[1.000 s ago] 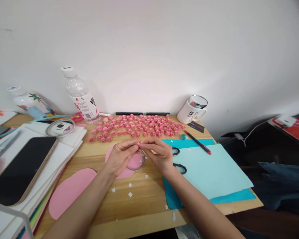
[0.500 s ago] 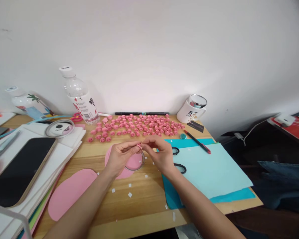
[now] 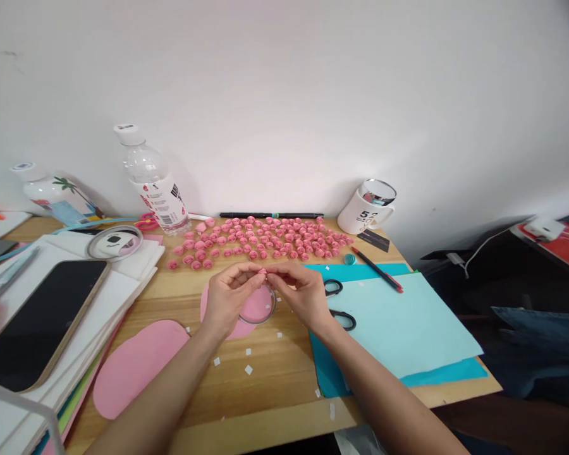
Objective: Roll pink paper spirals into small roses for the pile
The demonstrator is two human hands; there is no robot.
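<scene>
Both hands meet above the middle of the wooden desk (image 3: 284, 385). My left hand (image 3: 230, 297) and my right hand (image 3: 301, 292) pinch one small pink paper rose (image 3: 262, 272) between their fingertips. Just below them sits a clear round lid (image 3: 260, 308) on a pink paper cutout (image 3: 239, 316). Behind the hands, several finished pink paper roses (image 3: 260, 243) lie in rows near the wall.
Black-handled scissors (image 3: 339, 303) lie on light blue and teal paper sheets (image 3: 403, 322) at the right. A red pencil (image 3: 377, 270), a white mug (image 3: 367, 208), a black pen (image 3: 270, 215), water bottles (image 3: 152, 183), a phone (image 3: 38, 322) on white paper, and another pink cutout (image 3: 133, 366) surround them.
The hands stay together on the small rose, with only slight finger shifts as they work it. Nothing else on the desk has moved.
</scene>
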